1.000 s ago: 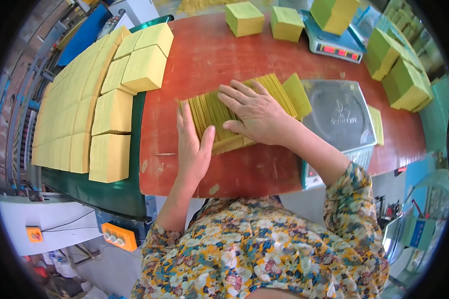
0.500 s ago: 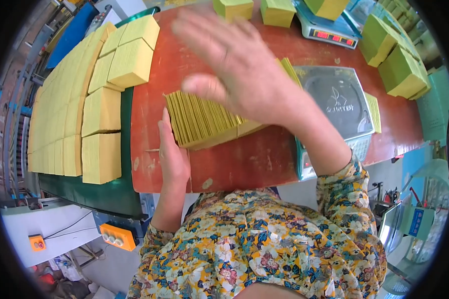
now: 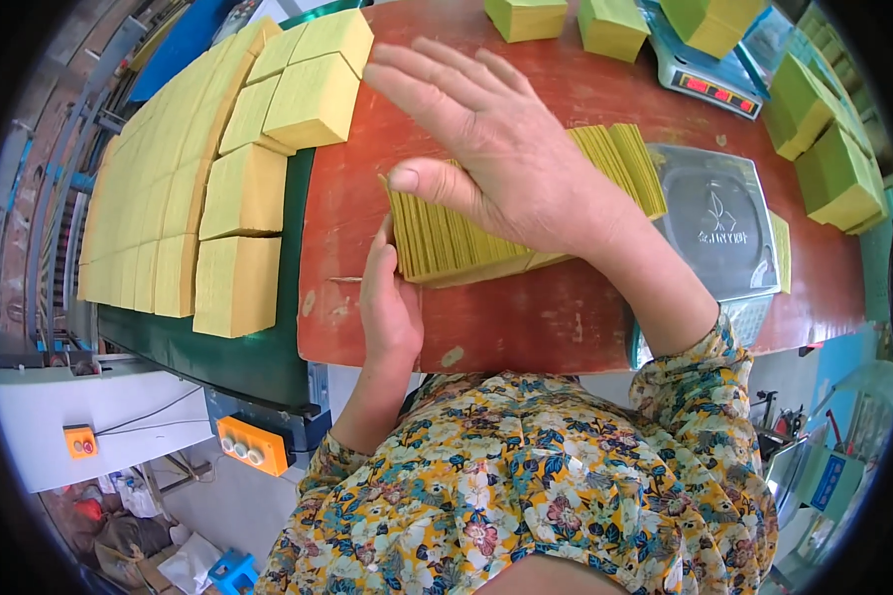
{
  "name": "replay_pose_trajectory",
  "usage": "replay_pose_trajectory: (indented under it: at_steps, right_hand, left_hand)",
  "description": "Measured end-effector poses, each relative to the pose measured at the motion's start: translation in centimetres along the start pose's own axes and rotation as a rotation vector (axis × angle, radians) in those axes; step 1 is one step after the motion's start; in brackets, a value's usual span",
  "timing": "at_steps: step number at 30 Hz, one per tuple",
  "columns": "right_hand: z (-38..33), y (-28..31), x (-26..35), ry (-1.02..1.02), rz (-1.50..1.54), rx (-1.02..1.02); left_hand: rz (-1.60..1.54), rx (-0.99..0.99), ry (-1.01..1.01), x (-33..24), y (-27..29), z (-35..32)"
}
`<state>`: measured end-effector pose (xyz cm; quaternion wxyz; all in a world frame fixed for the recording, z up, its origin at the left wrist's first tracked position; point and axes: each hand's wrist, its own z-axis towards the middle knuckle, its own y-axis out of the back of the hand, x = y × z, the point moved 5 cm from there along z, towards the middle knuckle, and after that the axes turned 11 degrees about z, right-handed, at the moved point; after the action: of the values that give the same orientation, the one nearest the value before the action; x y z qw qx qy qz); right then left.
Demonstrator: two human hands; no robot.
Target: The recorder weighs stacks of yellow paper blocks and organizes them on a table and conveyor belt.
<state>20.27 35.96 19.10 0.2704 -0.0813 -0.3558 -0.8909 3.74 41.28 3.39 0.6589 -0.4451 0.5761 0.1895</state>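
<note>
the scene is brightly and fairly evenly lit, the light seeming to fall from above, with shadows soft and shallow. pale sheen washes over the red tabletop (image 3: pixel 526 332), and glare catches the glossy dark scale pan (image 3: pixel 709 193) near its lower right corner. small red display digits (image 3: pixel 709 89) glow at upper right. the hands (image 3: pixel 506 149) look reasonably sharp, while the far right background turns hazy. fisheye distortion bows straight edges outward, and a black, blue-fringed rim darkens the corners.
</note>
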Motion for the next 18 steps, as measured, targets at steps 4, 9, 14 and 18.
replay_pose_trajectory:
  at_steps: [4, 9, 14, 18]
  right_hand:
    - [-1.1, -1.5, -0.5, -0.031, -0.005, -0.022]
    - [-4.1, -6.9, 0.0, -0.159, -0.029, 0.337]
    - [-4.1, -4.2, 0.2, -0.121, -0.014, 0.182]
    - [-4.7, -3.4, 0.4, -0.143, -0.093, 0.135]
  left_hand:
    - [0.135, -0.035, -0.027, -0.2, 1.0, 0.4]
    - [0.314, -0.14, 0.018, -0.4, 3.0, 4.9]
    - [0.288, -0.074, 0.051, 2.6, 4.7, 9.0]
    - [0.568, 0.027, -0.226, 5.3, 6.9, 10.6]
